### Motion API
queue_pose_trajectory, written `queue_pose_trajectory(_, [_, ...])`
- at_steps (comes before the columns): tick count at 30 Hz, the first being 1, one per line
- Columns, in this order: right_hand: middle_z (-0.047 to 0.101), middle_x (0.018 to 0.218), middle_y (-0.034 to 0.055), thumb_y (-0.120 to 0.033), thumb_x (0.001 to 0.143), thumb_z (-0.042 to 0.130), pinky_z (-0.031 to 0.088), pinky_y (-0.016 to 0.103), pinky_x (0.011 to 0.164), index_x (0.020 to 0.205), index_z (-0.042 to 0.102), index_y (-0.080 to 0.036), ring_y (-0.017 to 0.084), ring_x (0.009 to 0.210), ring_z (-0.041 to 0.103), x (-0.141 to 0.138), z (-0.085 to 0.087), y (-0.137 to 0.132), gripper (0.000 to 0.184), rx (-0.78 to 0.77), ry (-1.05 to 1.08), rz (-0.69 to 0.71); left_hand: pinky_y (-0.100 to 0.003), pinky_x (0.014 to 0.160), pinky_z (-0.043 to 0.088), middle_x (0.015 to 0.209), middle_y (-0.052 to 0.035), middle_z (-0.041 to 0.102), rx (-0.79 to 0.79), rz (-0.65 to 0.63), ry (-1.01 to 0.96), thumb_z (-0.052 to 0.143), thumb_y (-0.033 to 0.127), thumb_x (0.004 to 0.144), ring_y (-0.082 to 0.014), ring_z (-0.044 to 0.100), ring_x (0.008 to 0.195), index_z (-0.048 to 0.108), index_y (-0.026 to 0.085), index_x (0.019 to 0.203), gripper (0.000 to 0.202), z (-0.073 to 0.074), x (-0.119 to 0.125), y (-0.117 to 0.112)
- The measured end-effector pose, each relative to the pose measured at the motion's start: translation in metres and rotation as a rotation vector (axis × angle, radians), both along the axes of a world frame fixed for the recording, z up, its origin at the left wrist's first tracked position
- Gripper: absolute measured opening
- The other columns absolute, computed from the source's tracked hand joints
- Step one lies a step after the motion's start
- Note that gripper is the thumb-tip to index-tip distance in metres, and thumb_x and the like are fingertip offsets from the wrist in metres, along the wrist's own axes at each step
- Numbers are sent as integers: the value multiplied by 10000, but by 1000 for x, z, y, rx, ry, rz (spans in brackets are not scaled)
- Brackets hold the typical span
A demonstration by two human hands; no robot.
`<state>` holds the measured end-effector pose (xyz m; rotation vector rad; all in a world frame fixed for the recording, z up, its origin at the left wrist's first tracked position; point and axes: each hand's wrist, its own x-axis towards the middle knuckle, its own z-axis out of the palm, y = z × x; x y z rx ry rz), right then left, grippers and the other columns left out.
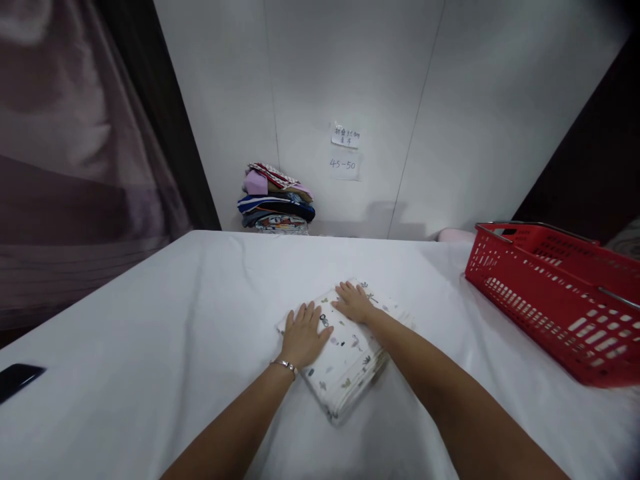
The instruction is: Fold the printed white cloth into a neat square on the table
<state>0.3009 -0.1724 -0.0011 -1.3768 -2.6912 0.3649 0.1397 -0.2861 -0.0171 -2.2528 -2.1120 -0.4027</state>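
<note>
A folded white cloth printed with small plants and animals lies in layers on the white-covered table. My left hand rests flat on its left side, fingers spread, with a bracelet at the wrist. Near the cloth's far corner, my right hand also lies palm down with its fingers stretched out. Neither hand grips the fabric. Part of the cloth is hidden under my hands and right forearm.
To the right stands a red perforated plastic basket with metal handles. A stack of folded fabrics sits beyond the table's far edge, by the wall. Two paper notes are stuck there. A black phone-like object lies at the left edge.
</note>
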Motion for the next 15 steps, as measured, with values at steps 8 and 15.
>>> queue_pose_trajectory(8, [356, 1408, 110, -410, 872, 384, 256, 338, 1028, 1394, 277, -143, 232, 1276, 340, 69, 20, 3, 596, -41, 54, -302, -486, 1075, 106, 1466, -65, 241, -106, 24, 26, 202, 586, 849, -268, 172, 1347, 322, 187, 1374, 670, 2, 1, 0])
queue_pose_trajectory(15, [572, 1218, 92, -475, 816, 457, 390, 304, 912, 1204, 557, -166, 250, 1111, 524, 124, 21, 0, 505, -219, -8, -373, -480, 1052, 159, 1463, -61, 255, -210, 11, -19, 271, 603, 822, -274, 199, 1336, 356, 216, 1344, 655, 16, -3, 8])
